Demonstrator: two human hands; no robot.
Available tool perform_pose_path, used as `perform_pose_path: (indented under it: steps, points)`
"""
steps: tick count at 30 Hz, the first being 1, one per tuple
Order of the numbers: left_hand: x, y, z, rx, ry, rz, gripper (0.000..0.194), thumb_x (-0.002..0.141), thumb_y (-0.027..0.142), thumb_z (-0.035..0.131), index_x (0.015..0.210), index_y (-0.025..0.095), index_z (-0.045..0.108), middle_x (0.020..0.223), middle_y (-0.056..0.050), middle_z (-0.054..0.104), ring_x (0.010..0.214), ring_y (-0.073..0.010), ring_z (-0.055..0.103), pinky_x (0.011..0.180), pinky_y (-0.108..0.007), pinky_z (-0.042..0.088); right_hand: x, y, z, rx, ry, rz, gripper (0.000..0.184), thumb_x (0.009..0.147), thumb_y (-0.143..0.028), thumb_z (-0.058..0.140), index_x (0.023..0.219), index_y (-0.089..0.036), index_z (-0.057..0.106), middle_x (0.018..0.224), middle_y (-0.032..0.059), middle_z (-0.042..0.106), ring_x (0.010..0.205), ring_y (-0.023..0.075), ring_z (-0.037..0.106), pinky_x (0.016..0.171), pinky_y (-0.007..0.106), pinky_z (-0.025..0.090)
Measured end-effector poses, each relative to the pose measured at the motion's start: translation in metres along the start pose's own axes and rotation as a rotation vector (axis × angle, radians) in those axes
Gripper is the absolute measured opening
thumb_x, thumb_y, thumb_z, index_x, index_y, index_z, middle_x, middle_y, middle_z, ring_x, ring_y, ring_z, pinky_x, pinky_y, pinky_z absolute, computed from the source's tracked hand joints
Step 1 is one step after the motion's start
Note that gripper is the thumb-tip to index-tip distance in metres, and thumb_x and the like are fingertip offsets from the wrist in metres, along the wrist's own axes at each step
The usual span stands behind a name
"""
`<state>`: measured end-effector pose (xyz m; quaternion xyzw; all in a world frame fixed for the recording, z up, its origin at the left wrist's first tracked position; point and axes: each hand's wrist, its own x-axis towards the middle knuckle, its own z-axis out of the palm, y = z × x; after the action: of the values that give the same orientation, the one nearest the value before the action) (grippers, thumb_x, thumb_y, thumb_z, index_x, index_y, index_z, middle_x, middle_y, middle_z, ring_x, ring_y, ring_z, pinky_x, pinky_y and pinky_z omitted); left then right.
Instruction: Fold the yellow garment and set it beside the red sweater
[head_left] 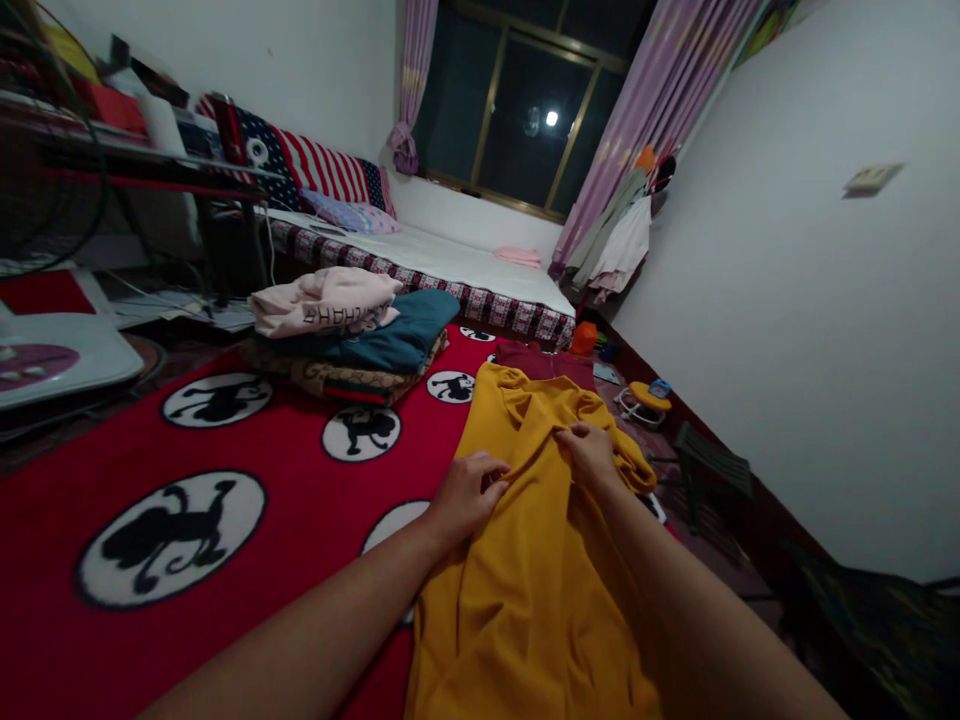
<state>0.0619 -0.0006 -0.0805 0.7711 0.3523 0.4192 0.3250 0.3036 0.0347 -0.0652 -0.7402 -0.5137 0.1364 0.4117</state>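
A mustard-yellow garment point(525, 570) lies stretched out over the red blanket point(300, 540), running from the bottom of the view toward a dark red cloth point(544, 364) at its far end. Its exact kind I cannot tell. My left hand point(469, 492) pinches the fabric near the garment's left side, fingers closed. Farther up and to the right, my right hand point(589, 450) also pinches the cloth, raising a fold between the two hands. To the left sits a stack of folded clothes, with a pink sweatshirt point(322, 300) on top of a teal garment point(397, 335).
A bed point(450, 255) stands below the window at the back. Cluttered shelving point(150, 165) is at the left, near a white appliance-like object point(67, 355). Along the right wall are a small yellow stool point(649, 397), a dark folding stool point(712, 460) and hanging clothes point(626, 240).
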Motion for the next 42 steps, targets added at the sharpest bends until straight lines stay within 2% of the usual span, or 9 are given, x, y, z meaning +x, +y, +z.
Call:
perform_pose_path:
  steps: [6, 11, 17, 19, 23, 27, 31, 38, 42]
  points:
    - [-0.005, 0.008, 0.0, -0.052, -0.174, 0.232, 0.016, 0.082, 0.012, 0.056, 0.089, 0.018, 0.07, 0.082, -0.004, 0.065, 0.075, -0.014, 0.059, 0.068, -0.022, 0.043, 0.004, 0.006, -0.011, -0.145, 0.12, -0.013, 0.019, 0.064, -0.032, 0.055, 0.071, -0.018, 0.065, 0.067, 0.0041, 0.068, 0.062, 0.0206, 0.062, 0.055, 0.028, 0.044]
    - [-0.006, 0.006, 0.001, -0.083, -0.193, 0.302, 0.014, 0.086, 0.017, 0.057, 0.091, 0.018, 0.069, 0.083, -0.005, 0.065, 0.079, -0.0143, 0.059, 0.069, -0.022, 0.043, -0.008, -0.041, -0.01, -0.4, 0.2, -0.198, 0.027, 0.079, -0.041, 0.05, 0.083, -0.02, 0.067, 0.081, 0.0079, 0.071, 0.073, 0.0226, 0.065, 0.064, 0.031, 0.045]
    - [-0.006, 0.008, 0.0, -0.147, -0.184, 0.278, 0.009, 0.083, 0.018, 0.062, 0.088, 0.016, 0.069, 0.079, -0.003, 0.066, 0.071, -0.0131, 0.059, 0.066, -0.022, 0.045, -0.031, -0.075, 0.001, -0.833, -0.194, -0.265, 0.021, 0.072, -0.038, 0.062, 0.074, -0.018, 0.068, 0.073, 0.0089, 0.069, 0.068, 0.0204, 0.063, 0.055, 0.026, 0.037]
    - [-0.005, 0.008, -0.001, -0.136, -0.104, 0.236, 0.012, 0.083, 0.02, 0.063, 0.093, 0.017, 0.069, 0.087, -0.004, 0.067, 0.08, -0.015, 0.062, 0.074, -0.024, 0.048, -0.026, -0.069, -0.008, -0.739, -0.241, -0.243, 0.014, 0.069, -0.028, 0.058, 0.069, -0.017, 0.066, 0.067, 0.0055, 0.066, 0.064, 0.0176, 0.06, 0.053, 0.024, 0.035]
    - [-0.003, 0.005, 0.0, 0.078, 0.078, 0.08, 0.032, 0.087, 0.021, 0.056, 0.118, 0.018, 0.061, 0.127, -0.011, 0.057, 0.12, -0.0226, 0.051, 0.105, -0.037, 0.039, -0.009, -0.042, -0.041, -0.313, -0.049, -0.201, 0.016, 0.069, -0.029, 0.053, 0.069, -0.017, 0.063, 0.061, 0.0005, 0.061, 0.058, 0.0152, 0.056, 0.051, 0.023, 0.036]
    - [-0.004, 0.001, 0.006, 0.356, -0.07, 0.004, 0.04, 0.084, 0.026, 0.06, 0.122, 0.017, 0.06, 0.137, -0.014, 0.051, 0.13, -0.0292, 0.043, 0.112, -0.047, 0.031, 0.001, -0.026, -0.058, -0.129, -0.247, -0.238, 0.025, 0.072, -0.041, 0.059, 0.066, -0.017, 0.064, 0.061, 0.001, 0.062, 0.057, 0.0151, 0.056, 0.051, 0.023, 0.038]
    - [-0.006, 0.002, 0.008, 0.434, -0.134, 0.041, 0.042, 0.084, 0.028, 0.06, 0.125, 0.019, 0.058, 0.139, -0.011, 0.051, 0.131, -0.0283, 0.043, 0.114, -0.046, 0.029, 0.024, -0.033, -0.039, -0.126, -0.299, -0.158, 0.044, 0.082, -0.051, 0.052, 0.063, -0.014, 0.067, 0.066, 0.0075, 0.068, 0.063, 0.0172, 0.062, 0.057, 0.024, 0.045]
    - [-0.007, 0.002, 0.009, 0.458, -0.153, 0.026, 0.044, 0.085, 0.031, 0.059, 0.127, 0.02, 0.057, 0.142, -0.01, 0.049, 0.134, -0.0277, 0.04, 0.115, -0.045, 0.028, 0.079, -0.043, 0.021, -0.391, -0.155, -0.056, 0.025, 0.073, -0.035, 0.066, 0.077, -0.011, 0.07, 0.065, 0.0078, 0.067, 0.062, 0.0184, 0.062, 0.056, 0.025, 0.045]
    - [-0.009, 0.001, 0.013, 0.468, -0.159, 0.005, 0.054, 0.086, 0.036, 0.057, 0.137, 0.021, 0.048, 0.15, -0.011, 0.037, 0.138, -0.0282, 0.034, 0.116, -0.046, 0.026, 0.094, -0.047, 0.029, -0.499, -0.119, -0.042, 0.022, 0.074, -0.036, 0.064, 0.074, -0.014, 0.071, 0.065, 0.0064, 0.067, 0.067, 0.0201, 0.064, 0.059, 0.025, 0.045]
